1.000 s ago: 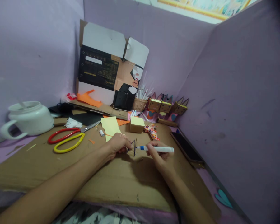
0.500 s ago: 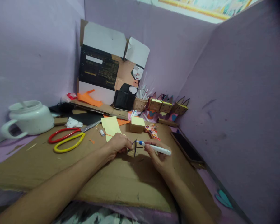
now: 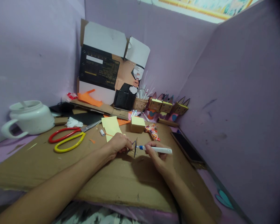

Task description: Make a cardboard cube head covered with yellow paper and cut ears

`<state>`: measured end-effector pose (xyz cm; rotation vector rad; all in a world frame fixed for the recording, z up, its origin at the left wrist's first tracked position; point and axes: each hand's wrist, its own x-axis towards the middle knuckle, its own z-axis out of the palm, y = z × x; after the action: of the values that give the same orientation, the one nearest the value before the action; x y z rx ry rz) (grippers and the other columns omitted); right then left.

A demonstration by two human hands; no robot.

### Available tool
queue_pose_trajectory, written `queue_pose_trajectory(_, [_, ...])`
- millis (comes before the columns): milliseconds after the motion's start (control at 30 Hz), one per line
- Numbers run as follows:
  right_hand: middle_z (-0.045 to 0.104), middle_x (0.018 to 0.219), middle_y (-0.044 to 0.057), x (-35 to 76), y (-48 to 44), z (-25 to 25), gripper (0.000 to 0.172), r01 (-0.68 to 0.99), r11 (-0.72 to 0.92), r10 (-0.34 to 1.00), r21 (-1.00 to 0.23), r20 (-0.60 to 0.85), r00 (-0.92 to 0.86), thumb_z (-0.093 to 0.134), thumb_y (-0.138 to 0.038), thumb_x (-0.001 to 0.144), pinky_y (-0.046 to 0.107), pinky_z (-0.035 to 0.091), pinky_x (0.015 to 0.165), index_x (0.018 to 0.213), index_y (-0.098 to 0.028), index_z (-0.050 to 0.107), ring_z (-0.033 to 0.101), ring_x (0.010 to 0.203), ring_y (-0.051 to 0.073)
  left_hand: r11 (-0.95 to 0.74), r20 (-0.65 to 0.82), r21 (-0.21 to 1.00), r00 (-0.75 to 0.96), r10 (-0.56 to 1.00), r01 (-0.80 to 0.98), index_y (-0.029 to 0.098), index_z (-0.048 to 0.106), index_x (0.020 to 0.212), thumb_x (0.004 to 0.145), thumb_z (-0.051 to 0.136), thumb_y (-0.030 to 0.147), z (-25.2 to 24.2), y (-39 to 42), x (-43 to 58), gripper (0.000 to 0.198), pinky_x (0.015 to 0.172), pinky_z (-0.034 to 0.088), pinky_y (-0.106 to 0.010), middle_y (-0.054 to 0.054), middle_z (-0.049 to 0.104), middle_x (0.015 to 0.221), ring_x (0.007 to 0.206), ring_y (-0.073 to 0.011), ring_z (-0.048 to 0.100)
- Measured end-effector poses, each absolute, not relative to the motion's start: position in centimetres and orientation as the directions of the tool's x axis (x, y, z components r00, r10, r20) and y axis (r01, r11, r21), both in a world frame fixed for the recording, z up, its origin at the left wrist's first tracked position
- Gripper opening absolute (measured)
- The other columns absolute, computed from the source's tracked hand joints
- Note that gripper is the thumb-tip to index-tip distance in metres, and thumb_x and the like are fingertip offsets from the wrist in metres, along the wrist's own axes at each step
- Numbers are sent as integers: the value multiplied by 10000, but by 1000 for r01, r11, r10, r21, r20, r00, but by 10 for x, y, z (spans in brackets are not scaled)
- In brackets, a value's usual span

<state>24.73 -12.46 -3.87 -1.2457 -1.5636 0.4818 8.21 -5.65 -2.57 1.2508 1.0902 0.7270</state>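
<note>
Between its fingertips my left hand [image 3: 121, 143] pinches a small cardboard piece [image 3: 132, 150] with dark edges, held just above the cardboard sheet. My right hand [image 3: 159, 155] is closed around a white marker with a blue collar [image 3: 157, 149]. The marker's tip points left and meets or nearly meets the piece; exact contact is too small to tell. Behind the hands are a yellow-topped cardboard box [image 3: 137, 125] and yellow paper [image 3: 111, 125]. A white marker cap [image 3: 102, 133] lies left of the paper. Some fingers of both hands are hidden.
Red and yellow handled scissors [image 3: 71, 139] and a white mug [image 3: 31, 118] are on the left. A phone [image 3: 187, 147] lies along the right edge. An opened carton [image 3: 100, 67] leans at the back, near a pot of markers [image 3: 140, 103] and cardboard figures [image 3: 166, 106].
The marker's tip has moved slightly down and the pen is now nearly level. The small piece appears turned more edge-on. My left hand has barely moved.
</note>
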Motion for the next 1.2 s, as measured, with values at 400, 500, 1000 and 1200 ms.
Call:
queue_pose_trajectory(400, [530, 495, -6, 246, -127, -38, 225, 470, 373, 895, -800, 444, 45, 567, -316, 773, 203, 308, 425, 627, -151, 611, 440, 449, 95, 218, -243, 970, 342, 908, 108, 116, 562, 469, 434, 616, 116, -26, -58, 82, 65, 345, 130, -197, 65, 401, 304, 305, -42, 274])
queue_pose_trajectory(500, [527, 506, -6, 246, -128, -38, 208, 475, 393, 889, -788, 458, 23, 566, -298, 765, 203, 306, 428, 626, -149, 610, 440, 457, 95, 215, -240, 971, 348, 906, 109, 119, 546, 447, 436, 614, 121, -26, -58, 82, 69, 348, 114, -198, 69, 386, 299, 306, -37, 261])
queue_pose_trajectory(1000, [483, 438, -27, 243, -131, -33, 178, 459, 380, 914, -803, 403, -51, 560, -267, 720, 191, 277, 379, 592, -149, 595, 397, 398, 79, 235, -252, 968, 342, 905, 91, 128, 515, 433, 441, 596, 102, -22, -61, 82, 85, 344, 119, -193, 74, 371, 294, 296, -35, 266])
queue_pose_trajectory(1200, [582, 538, 4, 248, -130, -33, 185, 375, 382, 873, -845, 463, 155, 572, -324, 776, 234, 394, 466, 690, -169, 623, 518, 490, 125, 221, -235, 972, 345, 909, 81, 128, 525, 462, 449, 586, 112, -25, -59, 82, 64, 338, 129, -187, 70, 396, 318, 302, -36, 279])
